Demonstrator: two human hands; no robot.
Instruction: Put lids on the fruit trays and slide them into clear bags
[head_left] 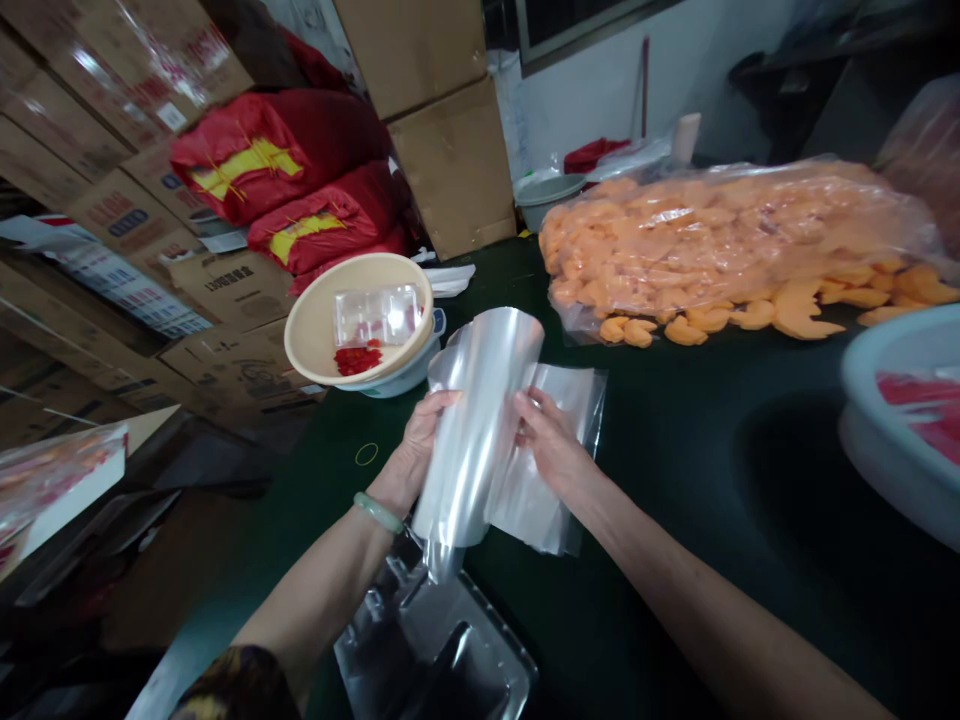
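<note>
A stack of clear plastic bags [480,430] is bent into a curve between my two hands above the dark green table. My left hand [421,435], with a pale green bangle at the wrist, grips the stack's left edge. On the other side, my right hand [551,440] has its fingers closed on the stack, whose flat part [536,500] spreads out beneath that hand. Below the bags lies a clear plastic tray [442,640], partly covered by them and by my left forearm.
A cream basin [300,340] holds a clear tray and small red pieces. Orange curved pieces [720,240] fill a large clear bag at the back right. A light blue basin [862,440] stands at the right edge. Cardboard boxes [442,160] and red bundles [300,130] are stacked behind.
</note>
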